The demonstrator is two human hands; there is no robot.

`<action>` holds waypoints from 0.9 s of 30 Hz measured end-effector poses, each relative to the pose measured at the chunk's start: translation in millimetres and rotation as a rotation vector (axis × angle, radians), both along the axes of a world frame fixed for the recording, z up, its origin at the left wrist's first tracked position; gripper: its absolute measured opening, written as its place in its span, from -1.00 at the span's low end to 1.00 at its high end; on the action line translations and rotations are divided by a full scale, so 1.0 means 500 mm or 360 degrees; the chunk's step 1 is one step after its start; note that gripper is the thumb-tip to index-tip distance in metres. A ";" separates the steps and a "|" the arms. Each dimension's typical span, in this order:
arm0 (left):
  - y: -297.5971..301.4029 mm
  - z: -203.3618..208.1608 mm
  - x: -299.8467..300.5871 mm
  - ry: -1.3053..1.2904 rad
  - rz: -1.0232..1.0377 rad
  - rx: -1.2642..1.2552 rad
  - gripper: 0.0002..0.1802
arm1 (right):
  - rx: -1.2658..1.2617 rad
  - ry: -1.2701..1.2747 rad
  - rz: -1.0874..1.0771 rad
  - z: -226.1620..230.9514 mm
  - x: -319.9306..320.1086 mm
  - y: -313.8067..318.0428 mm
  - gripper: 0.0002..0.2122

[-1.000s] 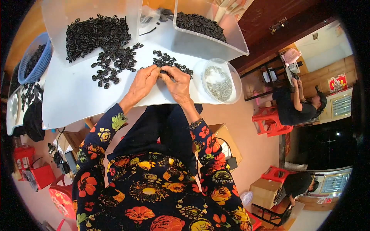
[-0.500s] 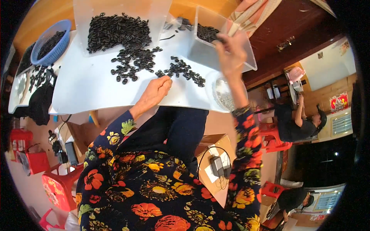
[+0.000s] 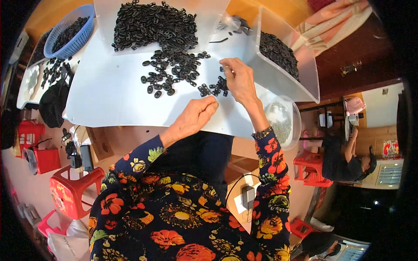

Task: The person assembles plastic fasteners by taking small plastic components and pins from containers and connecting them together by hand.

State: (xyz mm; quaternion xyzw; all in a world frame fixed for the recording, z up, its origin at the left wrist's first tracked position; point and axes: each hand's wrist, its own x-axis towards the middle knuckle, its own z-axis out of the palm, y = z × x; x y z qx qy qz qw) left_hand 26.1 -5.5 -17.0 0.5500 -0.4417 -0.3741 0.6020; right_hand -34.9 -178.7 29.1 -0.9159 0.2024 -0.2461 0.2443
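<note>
My left hand point(image 3: 194, 117) is closed above the front of the white table, fingertips curled together; whatever they hold is hidden. Just beyond and to its right, my right hand point(image 3: 242, 85) pinches thumb and fingers together, and a small black plastic piece point(image 3: 222, 68) shows at their tips. Between and under the hands lies a small group of black two-holed pieces point(image 3: 209, 90), partly covered by my right hand. Farther left, a larger heap of loose black oval pieces point(image 3: 167, 71) spills from a clear tub point(image 3: 213, 19) full of them.
A translucent bin point(image 3: 278, 80) with black pieces stands at the right. Nearer me is a round clear dish point(image 3: 294, 126) of tiny shiny bits. A blue basket point(image 3: 65, 52) sits far left, with red stools point(image 3: 72, 191) below. Another person point(image 3: 348, 161) works at the right.
My right hand has come from over the right bin back to the small group of pieces. My left hand stays closed. The whole view has shifted a little.
</note>
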 end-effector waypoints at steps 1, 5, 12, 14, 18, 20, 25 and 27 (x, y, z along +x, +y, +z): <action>0.003 0.007 0.000 -0.0028 -0.0013 -0.0015 -0.78 | 0.0012 0.0080 0.0073 -0.003 0.014 -0.007 -0.78; 0.011 0.034 -0.001 -0.0008 -0.0057 0.0036 -0.80 | -0.0155 0.0162 0.0294 -0.023 0.078 -0.021 -0.72; 0.015 0.036 0.006 -0.0084 -0.0040 -0.0032 -0.81 | -0.0134 0.0301 0.0351 -0.024 0.103 -0.015 -0.79; 0.012 0.033 0.005 -0.0132 -0.0033 -0.0108 -0.82 | 0.0376 0.0379 0.0305 0.006 0.092 -0.005 -0.85; 0.012 0.028 0.004 -0.0155 -0.0025 -0.0121 -0.81 | 0.0221 0.0142 -0.0003 -0.029 0.088 -0.060 -0.82; 0.011 0.031 0.003 -0.0161 -0.0037 -0.0076 -0.80 | 0.0171 0.0090 0.0026 -0.034 0.098 -0.072 -0.81; 0.012 0.036 0.003 -0.0151 -0.0053 -0.0030 -0.81 | -0.0051 0.0297 0.0137 -0.043 0.129 -0.070 -0.80; 0.013 0.035 0.001 -0.0155 -0.0043 -0.0024 -0.82 | -0.0009 0.0261 0.0114 -0.046 0.134 -0.062 -0.82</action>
